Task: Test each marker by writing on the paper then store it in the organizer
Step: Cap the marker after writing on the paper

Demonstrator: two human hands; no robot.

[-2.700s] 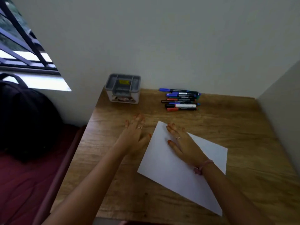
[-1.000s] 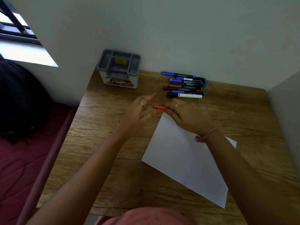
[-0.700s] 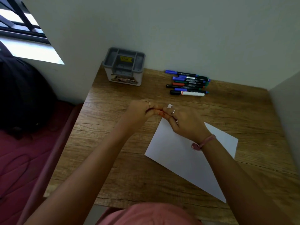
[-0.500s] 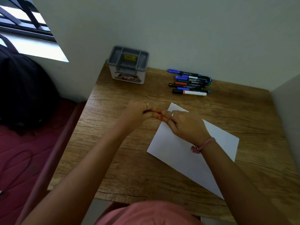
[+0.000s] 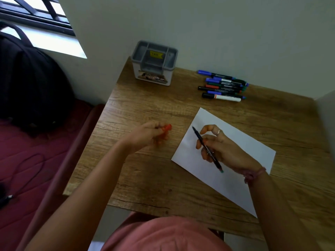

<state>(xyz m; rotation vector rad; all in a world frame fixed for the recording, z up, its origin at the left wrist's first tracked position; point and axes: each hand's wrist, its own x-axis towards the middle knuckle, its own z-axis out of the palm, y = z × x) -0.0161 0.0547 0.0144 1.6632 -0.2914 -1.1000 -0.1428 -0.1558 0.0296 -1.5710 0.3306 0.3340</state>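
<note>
Item 1, wooden table (image 5: 145,178): its left edge ran from 7 o'clock up to the grey organizer (image 5: 154,62) at 11 o'clock, with walls behind and at the right. Bare wood lay open between your hands and the organizer.

Item 2, white paper (image 5: 235,178): it lay flat and askew at 3 o'clock, one corner pointing toward the marker pile (image 5: 223,86), well apart from it.

Item 3, your left hand (image 5: 146,135): it hovered over the wood left of the paper, fingers curled around a red cap (image 5: 167,128), whose end stuck out toward 3 o'clock.

Item 4, your right hand (image 5: 221,147): it sat over the paper, wrist toward 5 o'clock, pinching the marker (image 5: 206,148).

Item 5, the marker: slim, dark barrel, uncapped, tip aimed at 11 o'clock, tail end at 5 o'clock. You could not tell whether the tip touched the paper.

Item 6, organizer: compartments open on top, yellow label inside, set against the back wall.
</note>
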